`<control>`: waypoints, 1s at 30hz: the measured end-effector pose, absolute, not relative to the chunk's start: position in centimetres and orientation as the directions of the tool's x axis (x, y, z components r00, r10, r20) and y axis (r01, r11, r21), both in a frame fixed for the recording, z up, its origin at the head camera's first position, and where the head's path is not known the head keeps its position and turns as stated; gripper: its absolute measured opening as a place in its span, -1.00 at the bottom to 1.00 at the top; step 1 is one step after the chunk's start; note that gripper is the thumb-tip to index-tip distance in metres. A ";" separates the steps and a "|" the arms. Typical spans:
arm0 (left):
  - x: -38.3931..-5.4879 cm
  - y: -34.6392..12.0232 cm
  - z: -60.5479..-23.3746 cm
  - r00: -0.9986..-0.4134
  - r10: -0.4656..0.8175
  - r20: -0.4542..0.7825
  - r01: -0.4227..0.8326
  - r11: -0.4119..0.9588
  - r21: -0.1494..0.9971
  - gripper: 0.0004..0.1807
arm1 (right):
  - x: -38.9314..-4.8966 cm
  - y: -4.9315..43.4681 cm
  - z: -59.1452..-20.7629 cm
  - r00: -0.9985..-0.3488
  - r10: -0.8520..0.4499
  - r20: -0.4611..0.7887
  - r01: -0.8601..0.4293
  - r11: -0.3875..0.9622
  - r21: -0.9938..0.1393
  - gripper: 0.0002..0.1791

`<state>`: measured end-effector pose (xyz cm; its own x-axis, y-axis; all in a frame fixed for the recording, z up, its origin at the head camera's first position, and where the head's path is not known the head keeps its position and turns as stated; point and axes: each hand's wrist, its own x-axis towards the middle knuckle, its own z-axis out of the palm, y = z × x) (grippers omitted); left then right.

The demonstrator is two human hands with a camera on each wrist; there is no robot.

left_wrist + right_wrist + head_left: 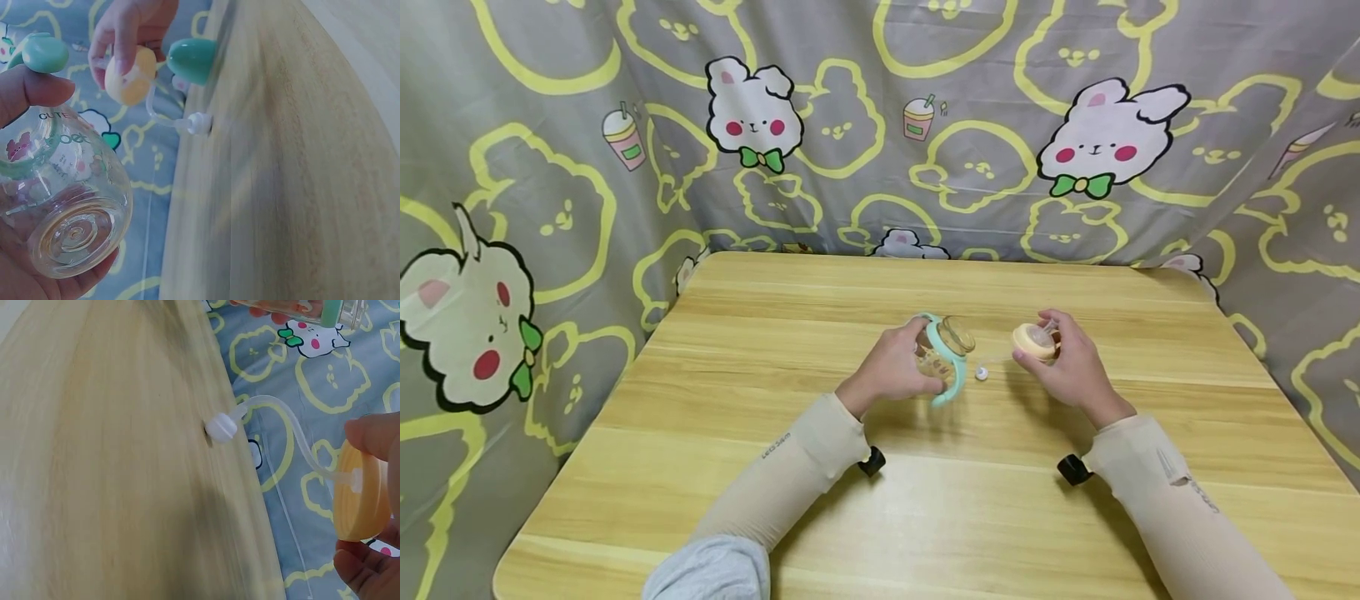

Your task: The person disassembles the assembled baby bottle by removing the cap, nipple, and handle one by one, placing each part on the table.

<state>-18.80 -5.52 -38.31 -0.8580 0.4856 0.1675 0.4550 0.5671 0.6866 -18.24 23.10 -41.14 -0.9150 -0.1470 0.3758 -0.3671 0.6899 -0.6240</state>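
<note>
My left hand grips a clear baby bottle with a teal handle ring. The bottle is tilted, its uncovered amber neck pointing away to the right; its rounded clear base faces the left wrist view. To the right, my right hand pinches a pale yellow bottle collar by its edges, with a clear nipple on top. From the collar's underside runs a flexible clear straw. A white weighted ball at the straw's end appears to rest on the tabletop, between bottle and collar.
Both hands are over a light wood-grain table. A grey curtain with yellow outlines and rabbit prints hangs behind and along the sides. Small black devices sit beneath the sleeved wrists.
</note>
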 end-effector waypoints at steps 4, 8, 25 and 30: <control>-18.8 -5.4 -38.3 -0.855 0.490 0.171 0.460 0.564 0.685 -0.15 | -18.2 23.4 -41.2 -0.917 -0.141 0.372 -0.356 0.709 -0.609 -0.22; -18.7 -5.4 -38.3 -0.856 0.487 0.173 0.460 0.566 0.684 -0.17 | -17.9 23.9 -41.0 -0.916 -0.134 0.378 -0.353 0.717 -0.601 -0.22; -18.5 -5.2 -38.2 -0.857 0.488 0.166 0.459 0.576 0.677 -0.18 | -17.7 24.2 -41.7 -0.905 -0.191 0.379 -0.376 0.777 -0.506 -0.23; -18.5 -5.1 -38.2 -0.855 0.490 0.168 0.463 0.577 0.673 -0.18 | -17.7 24.1 -41.9 -0.905 -0.215 0.367 -0.386 0.778 -0.496 -0.24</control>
